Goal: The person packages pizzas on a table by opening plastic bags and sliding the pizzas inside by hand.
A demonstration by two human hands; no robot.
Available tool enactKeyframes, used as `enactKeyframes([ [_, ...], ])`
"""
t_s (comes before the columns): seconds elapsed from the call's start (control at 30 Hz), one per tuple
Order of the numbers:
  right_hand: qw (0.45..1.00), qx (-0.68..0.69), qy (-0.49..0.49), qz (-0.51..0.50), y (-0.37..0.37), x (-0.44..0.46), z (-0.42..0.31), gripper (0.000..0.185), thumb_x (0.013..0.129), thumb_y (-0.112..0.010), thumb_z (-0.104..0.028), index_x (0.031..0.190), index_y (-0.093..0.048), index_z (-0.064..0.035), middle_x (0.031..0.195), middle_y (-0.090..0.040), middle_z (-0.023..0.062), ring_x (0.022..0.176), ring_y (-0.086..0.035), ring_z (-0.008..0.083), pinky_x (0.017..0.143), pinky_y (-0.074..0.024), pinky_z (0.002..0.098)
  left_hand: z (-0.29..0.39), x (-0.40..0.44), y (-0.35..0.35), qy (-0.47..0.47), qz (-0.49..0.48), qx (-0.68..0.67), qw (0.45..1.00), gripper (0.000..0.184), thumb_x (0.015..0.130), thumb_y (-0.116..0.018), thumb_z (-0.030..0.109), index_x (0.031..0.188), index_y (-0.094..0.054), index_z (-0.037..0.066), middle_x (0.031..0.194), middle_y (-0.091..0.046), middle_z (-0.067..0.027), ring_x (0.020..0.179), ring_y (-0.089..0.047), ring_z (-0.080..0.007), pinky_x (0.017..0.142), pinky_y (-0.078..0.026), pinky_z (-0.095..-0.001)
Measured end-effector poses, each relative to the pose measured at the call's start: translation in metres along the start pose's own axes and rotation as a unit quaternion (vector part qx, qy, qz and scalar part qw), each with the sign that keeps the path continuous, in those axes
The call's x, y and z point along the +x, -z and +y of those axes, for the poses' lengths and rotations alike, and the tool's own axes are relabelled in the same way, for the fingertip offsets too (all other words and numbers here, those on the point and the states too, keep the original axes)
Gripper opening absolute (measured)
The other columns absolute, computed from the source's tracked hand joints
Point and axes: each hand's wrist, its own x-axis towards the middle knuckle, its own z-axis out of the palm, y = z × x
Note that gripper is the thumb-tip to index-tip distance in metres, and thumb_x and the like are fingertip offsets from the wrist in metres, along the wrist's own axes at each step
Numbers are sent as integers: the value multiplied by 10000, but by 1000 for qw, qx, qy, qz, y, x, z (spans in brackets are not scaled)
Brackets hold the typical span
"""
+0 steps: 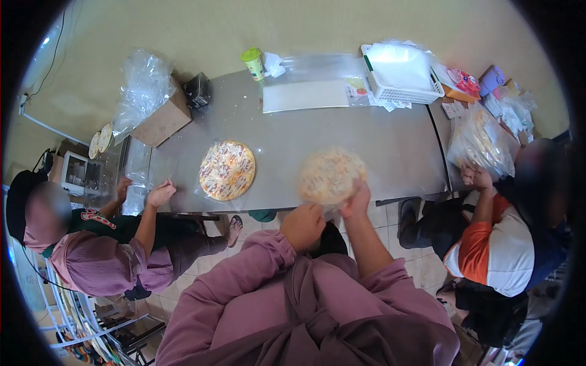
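In front of me a pizza (331, 172) in a clear plastic bag hangs over the table's near edge, blurred by motion. My right hand (356, 200) grips it at its lower right edge. Just below the pizza's lower left rim, my left hand (304, 226) is closed, its fingers curled in; whatever it pinches is too small to make out, though the bag's edge lies right beside it. To the left, a second pizza (227, 171) with pale, speckled topping lies flat on the metal table (281, 134), with clear plastic showing around it.
At left, a co-worker's hand (161, 193) is over clear plastic near a cardboard box (162, 116) with plastic bags. Another person's hand (476, 177) at right holds a filled plastic bag (482, 143). Along the back stand a green cup (253, 64) and a white basket (403, 93).
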Motion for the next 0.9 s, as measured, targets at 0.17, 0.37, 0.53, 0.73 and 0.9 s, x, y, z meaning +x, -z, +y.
enactKeyframes([
  [0.17,999,8,48,20,-14,-16,22,466,814,-445,-174,1245,-381,-9,1203,-483,169,1091,-487,332,925,-405,463,6,2,5,-41,-8,-21,999,95,752,-516,131,758,-511,36,749,-527,-128,735,-550,-322,600,-455,-409],
  [0.37,997,21,-21,78,9,-8,1,445,814,-458,-169,1214,-403,19,1194,-486,174,1081,-484,341,925,-396,472,6,7,-5,-94,-98,-45,990,125,779,-527,159,797,-513,36,794,-524,-135,787,-541,-318,660,-446,-395],
  [0.53,995,39,79,38,10,11,-58,447,797,-491,-138,1219,-410,-14,1181,-500,159,1085,-486,315,935,-386,463,15,35,2,-114,-150,-112,976,163,821,-508,184,873,-542,33,839,-530,-133,788,-540,-305,686,-440,-378],
  [0.73,922,-91,250,280,53,33,-144,521,720,-517,-28,1228,-400,-36,1139,-510,123,1072,-479,262,896,-388,403,-6,69,-1,-67,-224,-126,964,198,820,-518,174,954,-559,34,896,-549,-126,817,-560,-270,725,-451,-341],
  [0.9,571,-551,514,327,56,11,-181,522,706,-486,0,1218,-388,-23,1155,-470,165,1084,-441,279,937,-341,388,-19,100,3,30,-220,-172,960,207,818,-525,182,960,-561,36,932,-568,-129,851,-568,-268,744,-451,-343],
])
